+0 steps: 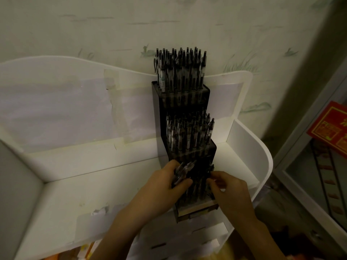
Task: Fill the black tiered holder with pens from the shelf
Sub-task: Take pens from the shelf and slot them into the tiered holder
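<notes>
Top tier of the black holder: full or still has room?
Full, as far as visible: the top tier is packed with upright pens across its whole width.

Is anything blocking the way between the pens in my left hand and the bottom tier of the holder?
Nothing visible blocks it. The left hand grips a bunch of pens right beside the lowest tier of the black holder. Only the right hand, its fingers at a pen already standing there, crowds that tier's right side.
</notes>
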A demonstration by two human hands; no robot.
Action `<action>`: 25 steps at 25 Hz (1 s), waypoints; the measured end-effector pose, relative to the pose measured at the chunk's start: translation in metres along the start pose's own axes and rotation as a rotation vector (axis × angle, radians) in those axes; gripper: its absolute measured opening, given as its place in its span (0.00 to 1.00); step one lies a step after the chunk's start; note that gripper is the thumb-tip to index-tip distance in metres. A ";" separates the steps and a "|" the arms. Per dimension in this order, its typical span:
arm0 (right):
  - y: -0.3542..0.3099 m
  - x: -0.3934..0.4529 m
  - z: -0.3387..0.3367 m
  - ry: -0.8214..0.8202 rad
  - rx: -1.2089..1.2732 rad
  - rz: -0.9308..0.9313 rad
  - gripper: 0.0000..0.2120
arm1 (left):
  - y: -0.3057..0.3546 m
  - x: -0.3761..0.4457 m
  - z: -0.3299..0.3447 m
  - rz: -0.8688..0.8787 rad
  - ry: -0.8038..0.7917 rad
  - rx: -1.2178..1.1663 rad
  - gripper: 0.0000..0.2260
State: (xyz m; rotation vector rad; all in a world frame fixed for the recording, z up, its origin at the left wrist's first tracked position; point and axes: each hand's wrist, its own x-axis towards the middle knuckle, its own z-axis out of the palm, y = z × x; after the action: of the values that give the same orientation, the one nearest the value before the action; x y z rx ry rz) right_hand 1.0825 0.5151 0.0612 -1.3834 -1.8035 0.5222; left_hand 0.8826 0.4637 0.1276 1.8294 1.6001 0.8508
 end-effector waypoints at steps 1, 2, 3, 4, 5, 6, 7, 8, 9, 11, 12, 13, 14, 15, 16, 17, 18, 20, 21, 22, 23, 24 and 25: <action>-0.003 -0.001 -0.003 0.030 0.010 0.002 0.08 | 0.000 -0.001 0.000 0.003 -0.005 -0.005 0.07; -0.007 -0.003 -0.006 0.073 0.026 0.003 0.09 | 0.001 -0.001 0.000 0.004 -0.011 -0.012 0.07; -0.010 -0.004 -0.009 0.119 0.050 0.003 0.08 | 0.001 -0.001 0.001 0.003 -0.019 -0.017 0.07; -0.015 -0.006 -0.013 0.154 0.093 0.005 0.08 | 0.002 -0.001 0.003 0.003 -0.027 -0.019 0.06; -0.020 -0.007 -0.017 0.154 0.178 0.019 0.07 | 0.003 -0.001 0.005 0.006 -0.034 -0.014 0.06; -0.027 -0.008 -0.020 0.105 0.304 0.050 0.06 | 0.003 -0.001 0.007 0.011 -0.040 -0.004 0.06; -0.035 -0.008 -0.023 0.019 0.450 0.094 0.06 | 0.004 -0.001 0.010 0.016 -0.050 0.004 0.06; -0.043 -0.008 -0.025 -0.074 0.580 0.133 0.08 | 0.004 -0.001 0.013 0.019 -0.062 0.008 0.07; -0.047 -0.008 -0.027 -0.147 0.667 0.169 0.12 | 0.005 -0.001 0.016 0.021 -0.072 0.005 0.07; -0.050 -0.007 -0.029 -0.207 0.740 0.227 0.15 | 0.007 -0.001 0.021 0.021 -0.085 -0.005 0.08; -0.051 -0.006 -0.030 -0.212 0.753 0.244 0.14 | 0.007 -0.001 0.023 0.021 -0.089 -0.006 0.08; -0.052 -0.006 -0.031 -0.209 0.762 0.254 0.12 | 0.008 -0.001 0.024 0.021 -0.091 -0.001 0.08; -0.051 -0.006 -0.032 -0.202 0.773 0.262 0.11 | 0.007 -0.001 0.024 0.023 -0.092 0.006 0.08; -0.052 -0.006 -0.034 -0.189 0.788 0.271 0.10 | 0.007 -0.001 0.024 0.021 -0.093 0.014 0.08; -0.052 -0.005 -0.037 -0.169 0.806 0.284 0.09 | 0.006 -0.002 0.024 0.019 -0.093 0.021 0.08; -0.052 -0.003 -0.041 -0.140 0.824 0.302 0.10 | 0.005 -0.003 0.023 0.018 -0.090 0.029 0.08; -0.051 -0.001 -0.046 -0.104 0.836 0.318 0.11 | 0.004 -0.003 0.021 0.020 -0.086 0.035 0.08; -0.051 0.004 -0.060 -0.018 0.856 0.339 0.13 | 0.001 -0.005 0.016 0.018 -0.074 0.039 0.09; -0.051 0.006 -0.067 0.036 0.878 0.349 0.13 | 0.000 -0.005 0.014 0.012 -0.066 0.038 0.09; -0.051 0.008 -0.074 0.095 0.907 0.356 0.13 | -0.002 -0.005 0.012 0.004 -0.058 0.037 0.08; -0.052 0.009 -0.080 0.154 0.928 0.354 0.13 | -0.003 -0.004 0.010 -0.006 -0.048 0.033 0.08; -0.053 0.010 -0.084 0.210 0.921 0.336 0.13 | -0.004 -0.003 0.008 -0.016 -0.038 0.029 0.07; -0.053 0.011 -0.086 0.260 0.876 0.304 0.13 | -0.005 -0.002 0.006 -0.026 -0.026 0.027 0.07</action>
State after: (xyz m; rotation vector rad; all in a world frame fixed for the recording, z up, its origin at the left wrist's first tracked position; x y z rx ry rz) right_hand 1.1165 0.4963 0.1551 -1.0208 -0.9458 1.0765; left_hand 0.8839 0.4618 0.1200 1.8272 1.6231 0.7939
